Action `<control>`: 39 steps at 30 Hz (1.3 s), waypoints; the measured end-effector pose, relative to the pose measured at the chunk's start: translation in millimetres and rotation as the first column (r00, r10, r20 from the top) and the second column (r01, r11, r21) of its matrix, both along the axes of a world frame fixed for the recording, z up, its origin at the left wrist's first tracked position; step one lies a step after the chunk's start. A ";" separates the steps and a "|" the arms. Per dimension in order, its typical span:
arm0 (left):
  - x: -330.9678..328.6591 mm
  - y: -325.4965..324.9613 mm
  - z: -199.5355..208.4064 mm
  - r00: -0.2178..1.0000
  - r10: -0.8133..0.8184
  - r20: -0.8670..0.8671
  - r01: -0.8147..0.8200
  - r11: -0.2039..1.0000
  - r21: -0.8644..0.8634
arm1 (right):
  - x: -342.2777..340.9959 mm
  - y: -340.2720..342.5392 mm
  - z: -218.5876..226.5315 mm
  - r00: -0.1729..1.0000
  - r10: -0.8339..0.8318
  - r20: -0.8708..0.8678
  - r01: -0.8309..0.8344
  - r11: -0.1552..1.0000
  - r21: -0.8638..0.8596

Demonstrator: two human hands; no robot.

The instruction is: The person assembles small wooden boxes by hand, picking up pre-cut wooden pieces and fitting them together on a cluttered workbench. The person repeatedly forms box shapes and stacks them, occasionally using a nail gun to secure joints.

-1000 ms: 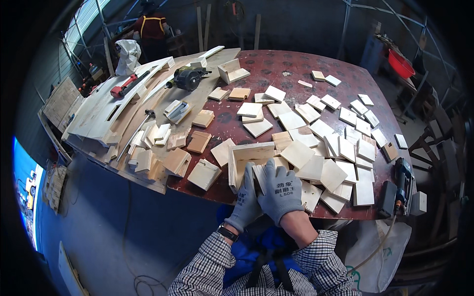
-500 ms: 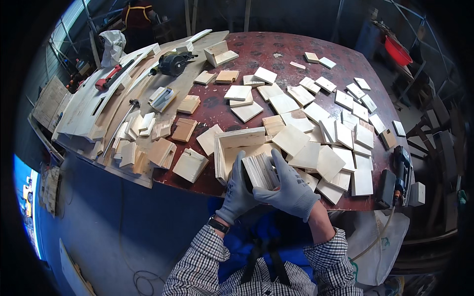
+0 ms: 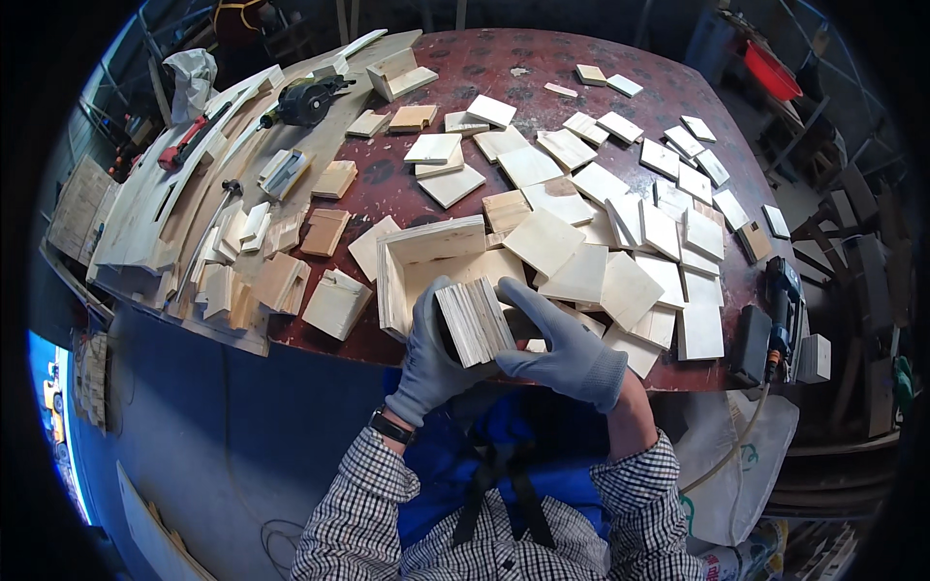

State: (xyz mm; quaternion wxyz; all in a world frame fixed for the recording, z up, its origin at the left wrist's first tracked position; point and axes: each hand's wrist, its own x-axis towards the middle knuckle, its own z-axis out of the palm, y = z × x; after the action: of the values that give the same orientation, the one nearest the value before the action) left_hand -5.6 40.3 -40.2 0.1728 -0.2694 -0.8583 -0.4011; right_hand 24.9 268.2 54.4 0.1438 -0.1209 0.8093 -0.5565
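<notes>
My left hand [image 3: 423, 363], in a grey work glove, is closed around a stack of plywood squares [image 3: 473, 322], with their layered edges facing up. My right hand [image 3: 573, 360], gloved too, is at the right of the stack with thumb and fingers spread. Its thumb tip is close to the stack's lower right corner; whether it touches I cannot tell. Just beyond the stack, an open plywood box frame [image 3: 431, 240] sits near the table's front edge, its near side partly hidden by my hands. Loose plywood squares [image 3: 544, 242] overlap in a heap to its right.
On the dark red table [image 3: 387, 194], a nail gun [image 3: 783, 315] lies at the right edge, its hose hanging down. Wood blocks [image 3: 336, 304], a hammer [image 3: 231, 187], a circular saw [image 3: 308, 101] and a red tool [image 3: 184, 145] lie leftward. A red basin [image 3: 772, 70] is at the far right.
My right hand has loosened from the stack, its fingers now apart from it. The stack has stayed in my left hand. The whole view has shifted slightly.
</notes>
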 end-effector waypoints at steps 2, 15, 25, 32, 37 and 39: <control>-0.7 -2.1 3.0 1.000 -0.018 0.019 0.018 1.000 0.015 | -1.4 1.1 -0.2 1.000 0.003 0.018 -0.003 1.000 -0.021; 1.8 -3.3 2.8 1.000 -0.017 0.008 0.017 1.000 0.003 | 0.3 7.5 -10.1 0.998 0.013 0.056 -0.002 0.981 -0.195; -0.1 -1.0 6.4 0.995 -0.097 0.033 0.094 0.993 0.077 | -0.4 6.2 -15.5 0.998 0.017 0.057 -0.005 0.981 -0.196; 1.5 1.6 5.0 0.999 -0.031 -0.034 0.030 1.000 -0.002 | 0.5 6.2 -10.4 0.997 0.011 0.071 0.003 0.982 -0.191; 0.9 -0.5 4.0 0.999 -0.038 0.002 0.038 0.999 0.011 | 0.7 6.7 -16.2 0.998 0.008 0.068 0.009 0.969 -0.246; 0.9 -0.2 3.5 0.999 -0.034 -0.013 0.034 0.999 0.008 | 0.6 7.1 -16.4 0.996 0.004 0.087 0.020 0.963 -0.269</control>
State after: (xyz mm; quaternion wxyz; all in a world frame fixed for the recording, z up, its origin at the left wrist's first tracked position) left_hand -4.7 40.2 -36.7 0.1724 -0.2857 -0.8508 -0.4059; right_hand 25.6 275.3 38.0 0.1589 -0.1118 0.7196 -0.6666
